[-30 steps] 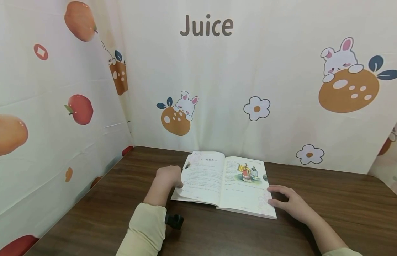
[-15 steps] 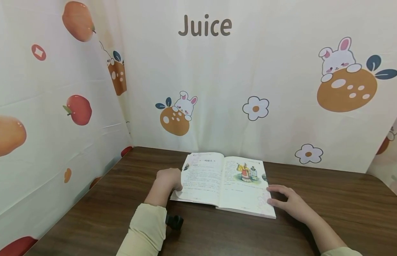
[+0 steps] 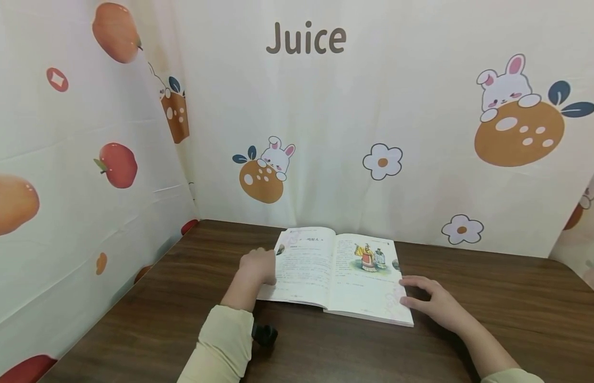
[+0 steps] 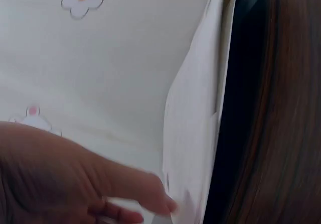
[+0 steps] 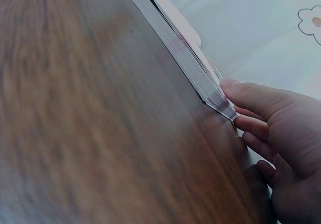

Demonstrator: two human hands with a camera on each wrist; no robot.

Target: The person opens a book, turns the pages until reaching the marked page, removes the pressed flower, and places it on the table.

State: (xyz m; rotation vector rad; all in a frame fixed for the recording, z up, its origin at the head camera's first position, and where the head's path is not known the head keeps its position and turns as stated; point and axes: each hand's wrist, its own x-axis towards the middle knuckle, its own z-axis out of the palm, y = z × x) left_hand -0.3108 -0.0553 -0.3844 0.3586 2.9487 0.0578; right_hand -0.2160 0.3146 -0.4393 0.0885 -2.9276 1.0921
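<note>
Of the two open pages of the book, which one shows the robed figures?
The right page, beside the right hand; the left page carries mainly text.

Head view: illumination is soft and even. The cloth [image 3: 326,101] renders bright; the desk [image 3: 373,351] renders dark, lightening toward its far edge. Pages of the book [image 3: 347,292] approach washout, and fine print is indistinct. A soft shadow falls on the desk beside the right forearm [image 3: 484,340].

Left wrist view: exposure is dimmer, and the left hand [image 4: 65,174] is blurred. The dark band beneath the pages may be shadow; detail is lost.

Right wrist view: colour is cool. Foreground wood grain is smeared; a pale reflection lies beside the book.
</note>
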